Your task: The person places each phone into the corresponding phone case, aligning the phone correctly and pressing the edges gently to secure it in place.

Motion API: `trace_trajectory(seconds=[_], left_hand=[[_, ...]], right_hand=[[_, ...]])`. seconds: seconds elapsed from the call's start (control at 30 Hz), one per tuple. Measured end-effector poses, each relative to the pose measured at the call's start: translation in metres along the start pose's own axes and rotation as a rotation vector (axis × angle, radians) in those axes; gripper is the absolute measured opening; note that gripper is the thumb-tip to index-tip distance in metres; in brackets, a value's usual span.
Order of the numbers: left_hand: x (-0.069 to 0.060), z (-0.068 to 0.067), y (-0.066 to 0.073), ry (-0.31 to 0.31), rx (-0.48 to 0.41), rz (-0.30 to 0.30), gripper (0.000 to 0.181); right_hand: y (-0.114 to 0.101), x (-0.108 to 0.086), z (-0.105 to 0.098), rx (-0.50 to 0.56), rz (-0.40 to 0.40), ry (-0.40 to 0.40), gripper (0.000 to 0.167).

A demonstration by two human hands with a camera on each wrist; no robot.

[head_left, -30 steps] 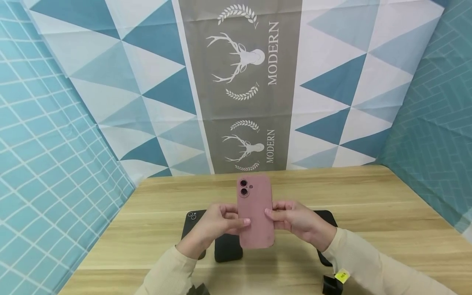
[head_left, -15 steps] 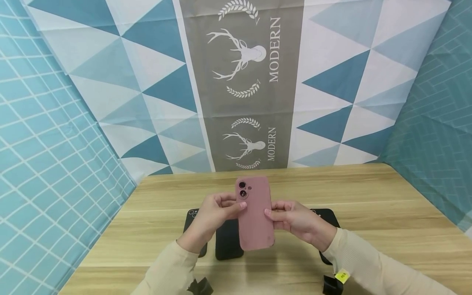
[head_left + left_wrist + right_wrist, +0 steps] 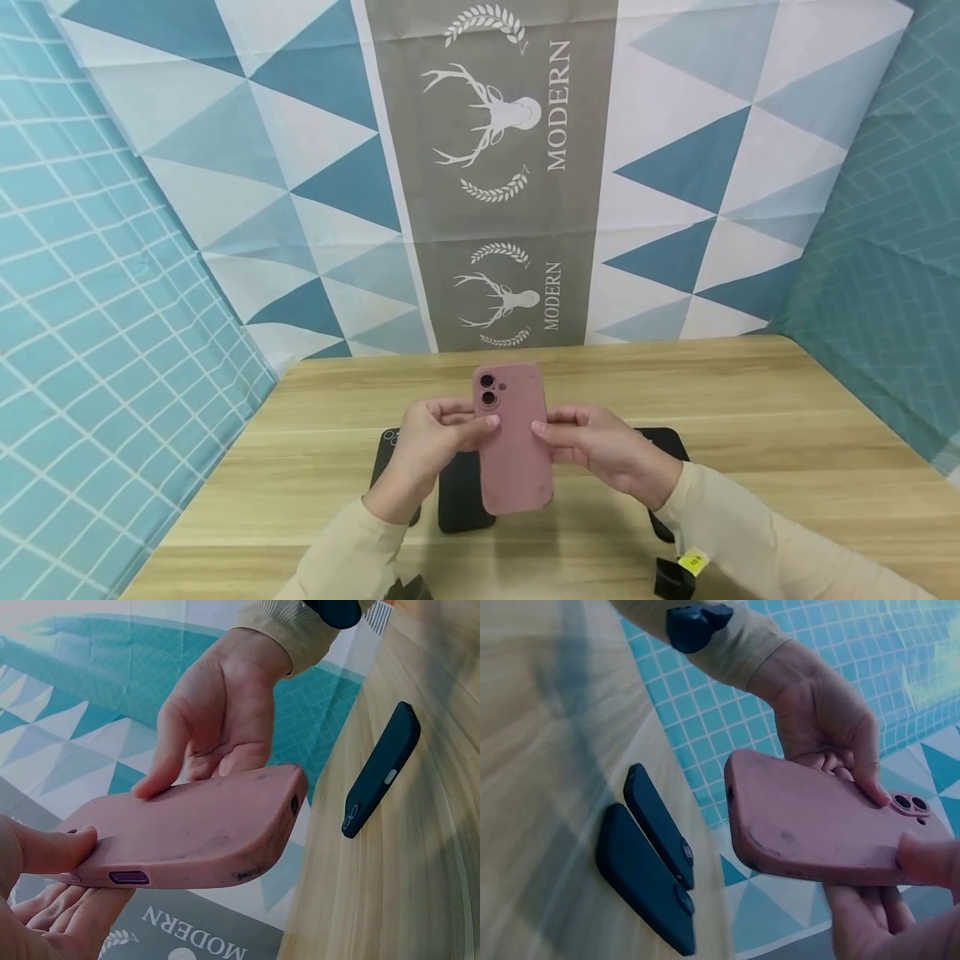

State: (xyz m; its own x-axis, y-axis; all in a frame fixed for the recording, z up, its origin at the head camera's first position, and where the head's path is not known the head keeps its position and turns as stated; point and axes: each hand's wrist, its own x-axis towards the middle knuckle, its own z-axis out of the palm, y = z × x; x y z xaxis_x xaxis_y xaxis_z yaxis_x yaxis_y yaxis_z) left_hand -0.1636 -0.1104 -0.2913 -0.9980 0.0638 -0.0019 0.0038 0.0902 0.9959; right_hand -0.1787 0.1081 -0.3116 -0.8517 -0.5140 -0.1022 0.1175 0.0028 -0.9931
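Observation:
Both hands hold up a phone in a pink case (image 3: 514,467), its back with two lenses facing me. My left hand (image 3: 426,442) grips its left edge, thumb on the back below the lenses. On the opposite edge, my right hand (image 3: 603,450) pinches it with the thumb on the back. In the left wrist view the pink case (image 3: 187,832) has dark scuffs at its bottom corners and a side cutout. The right wrist view shows the left hand's fingers (image 3: 829,761) curled under the far edge.
Two black phones (image 3: 641,870) lie side by side on the wooden table (image 3: 315,467), partly behind the left hand. Another black phone (image 3: 381,769) lies to the right, partly hidden by the right wrist. Patterned cloth (image 3: 510,208) hangs behind the table.
My left hand has slid up the phone's edge, its thumb now nearer the lenses. The pink-cased phone has shifted slightly left and down. The right hand keeps its grip.

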Motion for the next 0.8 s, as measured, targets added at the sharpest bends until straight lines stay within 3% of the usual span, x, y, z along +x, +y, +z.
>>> trace_trajectory(seconds=[0.13, 0.27, 0.53, 0.63, 0.8], left_hand=[[-0.001, 0.001, 0.001, -0.02, -0.006, 0.008, 0.03], [-0.001, 0.002, 0.0, -0.046, -0.006, 0.009, 0.03], [-0.002, -0.002, -0.006, -0.222, 0.074, -0.008, 0.035], [-0.001, -0.003, -0.006, -0.24, 0.099, 0.0, 0.034], [0.0, -0.002, -0.003, -0.217, 0.152, 0.027, 0.035]], right_hand=[[-0.008, 0.001, 0.0, -0.003, -0.042, 0.097, 0.051], [-0.012, 0.001, 0.0, 0.004, -0.063, 0.114, 0.042], [-0.004, -0.006, 0.0, -0.001, -0.051, 0.117, 0.013], [-0.001, -0.006, -0.001, 0.012, -0.05, 0.107, 0.012], [0.0, -0.005, -0.002, 0.018, -0.043, 0.105, 0.021]])
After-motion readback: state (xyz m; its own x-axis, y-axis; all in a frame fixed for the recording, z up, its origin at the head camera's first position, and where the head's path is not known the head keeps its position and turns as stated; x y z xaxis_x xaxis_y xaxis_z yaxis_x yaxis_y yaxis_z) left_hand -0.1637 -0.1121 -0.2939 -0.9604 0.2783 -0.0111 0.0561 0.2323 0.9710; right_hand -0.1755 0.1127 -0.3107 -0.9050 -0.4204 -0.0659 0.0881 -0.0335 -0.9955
